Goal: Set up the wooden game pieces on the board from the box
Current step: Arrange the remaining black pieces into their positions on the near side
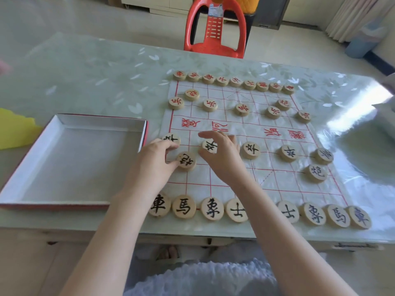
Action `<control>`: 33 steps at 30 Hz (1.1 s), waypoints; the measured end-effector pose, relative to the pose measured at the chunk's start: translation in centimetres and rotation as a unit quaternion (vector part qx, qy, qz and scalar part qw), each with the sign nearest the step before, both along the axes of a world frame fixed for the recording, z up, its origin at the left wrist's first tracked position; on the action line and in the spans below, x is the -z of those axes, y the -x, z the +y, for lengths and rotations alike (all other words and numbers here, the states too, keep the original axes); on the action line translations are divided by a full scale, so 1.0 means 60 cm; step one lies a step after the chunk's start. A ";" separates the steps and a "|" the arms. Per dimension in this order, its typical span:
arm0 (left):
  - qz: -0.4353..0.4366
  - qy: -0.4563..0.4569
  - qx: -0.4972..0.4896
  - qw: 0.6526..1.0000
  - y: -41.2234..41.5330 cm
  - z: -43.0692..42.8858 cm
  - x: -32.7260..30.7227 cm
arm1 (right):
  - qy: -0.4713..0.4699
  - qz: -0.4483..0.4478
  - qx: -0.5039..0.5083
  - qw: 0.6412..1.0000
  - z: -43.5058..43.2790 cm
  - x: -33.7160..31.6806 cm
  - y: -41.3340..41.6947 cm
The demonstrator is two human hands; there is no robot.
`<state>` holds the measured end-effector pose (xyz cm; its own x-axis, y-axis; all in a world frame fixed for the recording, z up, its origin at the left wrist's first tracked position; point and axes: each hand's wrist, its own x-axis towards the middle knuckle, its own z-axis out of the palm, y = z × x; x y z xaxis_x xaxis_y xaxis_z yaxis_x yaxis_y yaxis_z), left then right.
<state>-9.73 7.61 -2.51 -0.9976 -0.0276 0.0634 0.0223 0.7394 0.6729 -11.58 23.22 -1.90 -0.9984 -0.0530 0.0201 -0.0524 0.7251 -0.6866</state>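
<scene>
A white sheet board (284, 178) with red grid lines lies on the table. Red-lettered wooden discs (236, 81) line its far edge, with more on the far rows. Black-lettered discs (183, 207) line the near edge. My left hand (154, 162) rests at the board's left side, fingertips touching a black pawn disc (171, 138) and a black cannon disc (186, 160). My right hand (222, 159) pinches another black pawn disc (210, 146) between thumb and fingers. The open box (72, 161), white inside with red sides, sits left of the board and holds nothing.
A red plastic chair (214, 28) stands beyond the far table edge. A yellow object (15, 130) lies left of the box. The table has a glossy leaf-patterned cover (96, 77). Something white (384, 107) pokes in at the right edge.
</scene>
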 end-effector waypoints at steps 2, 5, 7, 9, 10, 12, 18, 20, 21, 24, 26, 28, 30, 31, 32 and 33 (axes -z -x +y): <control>0.023 0.005 -0.018 1.000 0.006 -0.005 0.005 | 0.002 -0.008 -0.026 1.000 -0.015 -0.007 0.009; 0.061 0.016 -0.056 0.996 0.014 -0.010 0.013 | -0.022 -0.017 -0.055 0.998 -0.022 -0.002 0.007; 0.062 0.026 -0.058 0.996 0.020 -0.010 0.020 | -0.034 -0.020 -0.065 0.997 -0.018 0.005 -0.002; 0.065 0.023 -0.055 0.996 0.029 -0.012 0.027 | -0.045 -0.020 -0.091 0.995 -0.017 0.006 -0.008; 0.066 0.019 -0.051 0.996 0.035 -0.013 0.030 | -0.048 -0.017 -0.104 0.993 -0.018 0.005 -0.010; 0.064 0.019 -0.037 0.997 0.047 -0.013 0.036 | -0.051 -0.010 -0.124 0.991 -0.022 0.004 -0.012; 0.073 0.029 -0.005 0.997 0.065 -0.006 0.044 | -0.081 0.018 -0.143 0.986 -0.034 0.020 -0.010; 0.077 0.031 -0.021 0.996 0.068 -0.004 0.047 | -0.094 0.033 -0.138 0.985 -0.037 0.023 -0.005; 0.076 0.033 -0.029 0.996 0.069 -0.003 0.048 | -0.098 0.037 -0.136 0.985 -0.037 0.025 -0.002; 0.065 0.030 -0.050 0.996 0.073 0.004 0.048 | -0.116 0.032 -0.143 0.982 -0.027 0.026 0.001; 0.050 0.029 -0.055 0.997 0.075 0.006 0.046 | -0.125 0.022 -0.154 0.980 -0.022 0.023 -0.001; 0.035 0.033 -0.061 0.997 0.077 0.007 0.046 | -0.132 0.024 -0.151 0.979 -0.020 0.021 -0.002; 0.027 0.035 -0.071 0.996 0.078 0.008 0.046 | -0.138 0.028 -0.134 0.981 -0.021 0.021 -0.002; 0.023 0.034 -0.075 0.996 0.079 0.010 0.046 | -0.143 0.027 -0.124 0.981 -0.022 0.021 -0.002; 0.020 0.032 -0.077 0.996 0.078 0.012 0.047 | -0.150 0.024 -0.113 0.982 -0.023 0.023 -0.002; 0.018 0.030 -0.078 0.996 0.077 0.014 0.046 | -0.156 0.020 -0.101 0.982 -0.025 0.024 -0.002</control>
